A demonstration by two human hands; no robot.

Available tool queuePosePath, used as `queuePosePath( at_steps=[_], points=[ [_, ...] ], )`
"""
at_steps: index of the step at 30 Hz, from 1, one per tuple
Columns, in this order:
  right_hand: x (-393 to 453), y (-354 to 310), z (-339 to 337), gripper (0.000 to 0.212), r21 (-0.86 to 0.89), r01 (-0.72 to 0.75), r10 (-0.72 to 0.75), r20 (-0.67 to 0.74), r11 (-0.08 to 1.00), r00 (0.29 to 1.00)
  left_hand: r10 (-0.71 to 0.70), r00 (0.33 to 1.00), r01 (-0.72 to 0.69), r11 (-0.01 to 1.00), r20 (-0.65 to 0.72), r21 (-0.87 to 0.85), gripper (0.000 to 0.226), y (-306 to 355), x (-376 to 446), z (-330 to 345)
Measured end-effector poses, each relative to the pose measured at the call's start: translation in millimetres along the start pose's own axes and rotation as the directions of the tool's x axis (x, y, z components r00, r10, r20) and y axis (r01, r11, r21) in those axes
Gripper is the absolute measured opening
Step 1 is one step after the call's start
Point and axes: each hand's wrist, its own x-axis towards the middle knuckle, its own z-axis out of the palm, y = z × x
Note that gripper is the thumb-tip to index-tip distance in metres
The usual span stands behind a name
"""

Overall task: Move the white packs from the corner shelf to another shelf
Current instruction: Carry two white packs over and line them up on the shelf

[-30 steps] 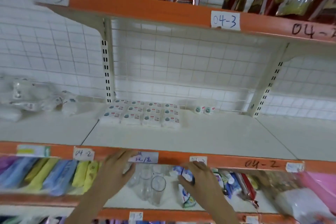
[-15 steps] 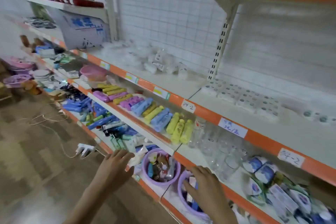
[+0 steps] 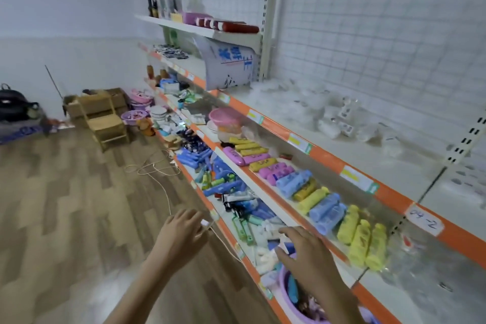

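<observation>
Where the view runs along the aisle, the scene is listed from the largest thing to the smallest.

Shelving unit: a long rack with orange-edged shelves (image 3: 326, 155) is seen along the right, backed by a white wire grid.
Floor: wood-pattern flooring (image 3: 65, 192) is spread over the left half, and a thin cable (image 3: 157, 173) lies on it near the rack's foot.
Upper shelf: a handwritten tag "04-2" (image 3: 424, 219) is fixed to its front edge near the right edge of the view.
White packs: blurred white and clear wrapped packs (image 3: 328, 116) are heaped toward the back of that upper shelf, against the grid; single packs cannot be told apart.
Middle shelf: yellow, blue and pink tubes (image 3: 323, 205) are laid side by side along it, with a pink basin (image 3: 223, 116) at its far end.
Lower shelf: small mixed tubes and packets (image 3: 228, 187) are crowded along its front edge.
Purple basin: a basin (image 3: 284, 289) holding small items is set at the near end of the lowest shelf.
Chair: a small wooden chair (image 3: 107, 126) is placed by the far wall.
Right hand: the right hand (image 3: 305, 252) is held above the purple basin, fingers loosely bent, nothing gripped.
Left hand: the left hand (image 3: 181, 231) is held over the floor just beside the lower shelf's front edge, fingers relaxed, nothing held.
</observation>
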Motion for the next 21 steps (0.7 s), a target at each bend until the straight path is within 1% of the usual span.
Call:
queuePosePath(
  at_steps=[3, 7, 9, 11, 14, 16, 21],
  points=[
    [53, -25, 6, 0.043, -0.004, -0.021, 0.021, -0.034, 1.0, 0.999, 0.024, 1.0, -0.024, 1.0, 0.005, -0.017, 0.031, -39, 41, -9],
    [112, -47, 10, 0.043, 0.031, -0.052, 0.054, -0.069, 0.998, 0.996, 0.063, 0.998, -0.062, 0.998, 0.03, -0.029, 0.046, -82, 99, -12],
    [136, -50, 10, 0.042, 0.031, -0.058, 0.06, -0.099, 0.998, 0.993, 0.087, 0.996, -0.086, 0.996, 0.02, -0.039, 0.048, -96, 129, -11],
    [160, -49, 10, 0.039, 0.014, -0.067, 0.068, -0.12, 0.998, 0.99, 0.114, 0.993, -0.115, 0.993, -0.015, -0.03, 0.042, -108, 157, -7],
    [197, -41, 7, 0.039, 0.004, -0.101, 0.101, -0.147, 0.995, 0.984, 0.169, 0.985, -0.17, 0.985, -0.016, -0.036, 0.037, -119, 204, -1],
    [224, -33, 3, 0.039, -0.016, -0.107, 0.103, -0.18, 0.994, 0.978, 0.184, 0.983, -0.183, 0.979, -0.001, -0.085, 0.036, -122, 238, 4],
    [303, -6, -18, 0.038, -0.029, -0.127, 0.115, -0.272, 0.991, 0.956, 0.283, 0.957, -0.288, 0.941, -0.057, -0.179, 0.038, -126, 333, 17]
  ],
)
